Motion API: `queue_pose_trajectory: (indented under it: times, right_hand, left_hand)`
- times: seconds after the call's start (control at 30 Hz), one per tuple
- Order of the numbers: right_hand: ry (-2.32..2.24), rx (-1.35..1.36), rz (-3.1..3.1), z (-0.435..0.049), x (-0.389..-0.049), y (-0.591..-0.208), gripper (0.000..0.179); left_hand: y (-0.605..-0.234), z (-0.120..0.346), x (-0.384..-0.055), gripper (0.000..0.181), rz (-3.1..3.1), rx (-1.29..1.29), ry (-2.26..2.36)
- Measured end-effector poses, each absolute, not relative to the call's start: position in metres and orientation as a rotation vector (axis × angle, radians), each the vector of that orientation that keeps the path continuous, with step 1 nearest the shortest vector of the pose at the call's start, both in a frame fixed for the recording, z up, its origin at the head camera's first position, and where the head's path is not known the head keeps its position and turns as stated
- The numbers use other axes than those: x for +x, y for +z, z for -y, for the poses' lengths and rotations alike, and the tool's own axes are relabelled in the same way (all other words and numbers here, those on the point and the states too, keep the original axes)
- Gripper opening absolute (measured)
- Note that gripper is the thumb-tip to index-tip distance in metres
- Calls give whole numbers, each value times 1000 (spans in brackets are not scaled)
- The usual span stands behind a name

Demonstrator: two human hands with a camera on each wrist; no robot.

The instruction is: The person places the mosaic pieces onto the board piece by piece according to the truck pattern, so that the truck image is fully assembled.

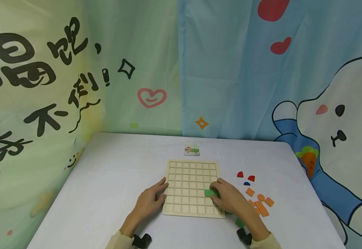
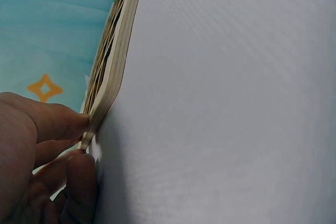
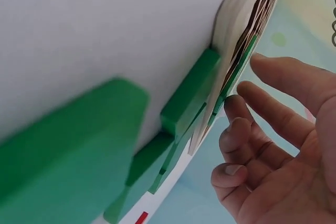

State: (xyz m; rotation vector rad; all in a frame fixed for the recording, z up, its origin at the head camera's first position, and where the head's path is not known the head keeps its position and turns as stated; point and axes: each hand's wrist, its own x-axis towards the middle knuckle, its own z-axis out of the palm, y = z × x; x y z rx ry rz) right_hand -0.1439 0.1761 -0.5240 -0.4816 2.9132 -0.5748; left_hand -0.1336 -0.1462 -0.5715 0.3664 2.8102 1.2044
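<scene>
A square wooden grid board (image 1: pixel 186 185) lies on the table in front of me. My left hand (image 1: pixel 149 200) holds its left edge; in the left wrist view the fingertips (image 2: pixel 77 122) meet the edge close to a corner. My right hand (image 1: pixel 231 197) is over the board's right side, its fingertips at a green piece (image 1: pixel 215 193) that they partly cover. Another green piece (image 1: pixel 208 193) lies in the cells just left of it. The right wrist view shows the thumb and fingers apart, tips close to the green pieces (image 3: pixel 242 64) set in the board.
Loose green pieces (image 3: pixel 190 90) lie by the board's near right corner, partly behind my right arm. Several orange pieces (image 1: pixel 262 208) are right of it, with red pieces (image 1: pixel 251 178) and a blue one (image 1: pixel 246 183) farther back. A small pattern card (image 1: pixel 191 149) lies beyond the board.
</scene>
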Motion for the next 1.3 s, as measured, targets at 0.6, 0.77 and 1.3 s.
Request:
queue_pose_trajectory:
  times: [0.6,0.77,1.3]
  right_hand:
    - [-577,-331,-2906,-214,-140,-522,24]
    - [-580,-333,-2923,-222,-138,-523,23]
    - [-524,-265,-2869,-236,-130,-523,30]
  left_hand:
    - [-570,146,-133,46,-2805,373,1207]
    - [-570,146,-132,46,-2806,371,1203]
    - [-570,145,-132,47,-2818,368,1191]
